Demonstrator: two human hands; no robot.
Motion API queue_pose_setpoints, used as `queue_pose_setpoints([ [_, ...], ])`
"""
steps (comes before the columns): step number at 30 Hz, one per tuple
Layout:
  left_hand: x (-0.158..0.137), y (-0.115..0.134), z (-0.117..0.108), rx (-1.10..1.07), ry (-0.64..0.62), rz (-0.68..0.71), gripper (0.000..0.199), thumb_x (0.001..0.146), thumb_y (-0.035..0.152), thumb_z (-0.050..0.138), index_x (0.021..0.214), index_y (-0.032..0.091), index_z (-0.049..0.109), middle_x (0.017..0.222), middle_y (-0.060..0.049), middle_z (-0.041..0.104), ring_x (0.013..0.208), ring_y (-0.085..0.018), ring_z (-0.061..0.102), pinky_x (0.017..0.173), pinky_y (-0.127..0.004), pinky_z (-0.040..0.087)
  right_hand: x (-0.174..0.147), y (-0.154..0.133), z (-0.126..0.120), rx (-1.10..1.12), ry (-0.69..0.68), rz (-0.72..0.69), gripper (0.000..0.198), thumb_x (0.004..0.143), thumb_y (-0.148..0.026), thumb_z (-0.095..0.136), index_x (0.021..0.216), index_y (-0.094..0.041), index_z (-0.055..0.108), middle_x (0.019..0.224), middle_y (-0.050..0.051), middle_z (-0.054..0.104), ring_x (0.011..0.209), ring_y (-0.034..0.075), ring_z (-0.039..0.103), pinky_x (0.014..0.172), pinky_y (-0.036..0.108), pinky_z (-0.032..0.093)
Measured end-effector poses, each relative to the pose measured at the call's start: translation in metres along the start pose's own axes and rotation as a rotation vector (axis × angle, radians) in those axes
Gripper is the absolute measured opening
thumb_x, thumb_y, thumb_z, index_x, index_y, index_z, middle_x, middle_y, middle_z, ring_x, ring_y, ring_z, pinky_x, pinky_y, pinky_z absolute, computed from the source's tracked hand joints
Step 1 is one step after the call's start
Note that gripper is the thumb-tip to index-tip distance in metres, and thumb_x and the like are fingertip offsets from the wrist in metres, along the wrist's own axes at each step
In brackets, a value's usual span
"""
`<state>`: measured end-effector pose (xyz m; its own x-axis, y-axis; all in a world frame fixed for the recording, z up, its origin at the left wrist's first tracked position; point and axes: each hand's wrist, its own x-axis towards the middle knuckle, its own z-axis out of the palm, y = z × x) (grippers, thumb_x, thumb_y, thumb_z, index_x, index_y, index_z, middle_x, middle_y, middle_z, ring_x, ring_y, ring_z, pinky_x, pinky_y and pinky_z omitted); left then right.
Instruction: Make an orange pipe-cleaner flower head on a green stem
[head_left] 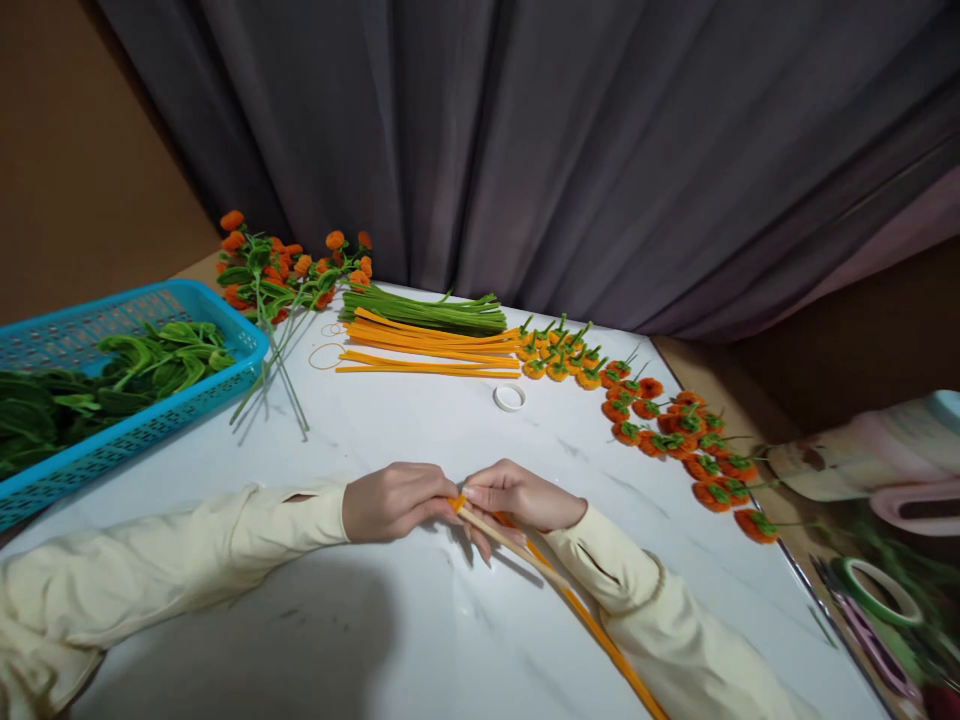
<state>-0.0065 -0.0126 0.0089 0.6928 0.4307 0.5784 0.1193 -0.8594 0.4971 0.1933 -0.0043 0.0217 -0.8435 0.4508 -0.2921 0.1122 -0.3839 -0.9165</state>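
Note:
My left hand (401, 502) is closed, its thumb and fingertips pinching orange pipe cleaner (456, 503) at the tip of a thin wooden stick (502, 536). Right beside it, my right hand (517, 497) is closed near the same tip. The stick slants down to the right beneath that hand's fingers. Long orange pipe cleaners (607, 645) trail from under my right hand toward the bottom edge. How the strands sit between the fingers is partly hidden. Beyond the hands lie loose orange pipe cleaners (435, 360) and a bundle of green pipe cleaners (427, 310).
At left stands a blue basket (127, 440) with green leaves. Stemmed orange flowers (277, 265) lie behind it. A white ring (510, 397) sits mid-table. Several yellow-orange flower heads (559, 355) and darker orange ones (675, 430) line the right. Green tape (877, 590) lies beyond the edge.

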Motion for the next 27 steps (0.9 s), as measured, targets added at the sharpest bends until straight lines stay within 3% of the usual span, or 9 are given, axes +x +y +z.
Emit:
queue_pose_setpoints([
  [7, -0.004, -0.001, 0.002, 0.037, 0.021, -0.069, 0.01, 0.091, 0.023, 0.04, 0.095, 0.015, 0.047, 0.071, -0.002, 0.06, 0.059, -0.009, 0.055, 0.056, -0.016, 0.044, 0.0, -0.001, 0.0, 0.047, 0.018, 0.037, 0.037, 0.085, -0.041, 0.048, 0.067, -0.01, 0.055, 0.042, -0.003, 0.052, 0.028, 0.002, 0.029, 0.03, 0.017, 0.017],
  [17, -0.004, -0.003, 0.004, 0.122, 0.065, 0.183, 0.023, 0.088, 0.014, 0.043, 0.11, 0.015, 0.04, 0.068, -0.004, 0.058, 0.057, -0.012, 0.051, 0.054, -0.021, 0.043, 0.001, -0.004, 0.002, 0.062, -0.075, 0.069, 0.038, 0.085, -0.042, 0.048, 0.067, -0.009, 0.056, 0.039, -0.002, 0.052, 0.027, 0.004, 0.031, 0.028, 0.018, 0.017],
  [22, -0.001, -0.001, 0.002, 0.168, 0.092, 0.289, 0.035, 0.086, 0.01, 0.043, 0.12, 0.013, 0.037, 0.072, -0.008, 0.063, 0.056, -0.013, 0.053, 0.055, -0.023, 0.045, 0.005, 0.005, 0.004, 0.202, -0.168, 0.088, 0.04, 0.082, -0.044, 0.051, 0.067, -0.008, 0.057, 0.04, 0.001, 0.055, 0.027, 0.005, 0.036, 0.029, 0.018, 0.023],
  [27, -0.001, -0.001, 0.001, 0.177, 0.094, 0.317, 0.035, 0.087, 0.01, 0.04, 0.122, 0.01, 0.038, 0.071, -0.009, 0.065, 0.057, -0.014, 0.054, 0.054, -0.024, 0.046, 0.009, 0.014, 0.005, 0.348, -0.248, 0.096, 0.031, 0.077, -0.036, 0.057, 0.069, -0.006, 0.058, 0.047, 0.006, 0.062, 0.023, 0.006, 0.034, 0.025, 0.018, 0.019],
])
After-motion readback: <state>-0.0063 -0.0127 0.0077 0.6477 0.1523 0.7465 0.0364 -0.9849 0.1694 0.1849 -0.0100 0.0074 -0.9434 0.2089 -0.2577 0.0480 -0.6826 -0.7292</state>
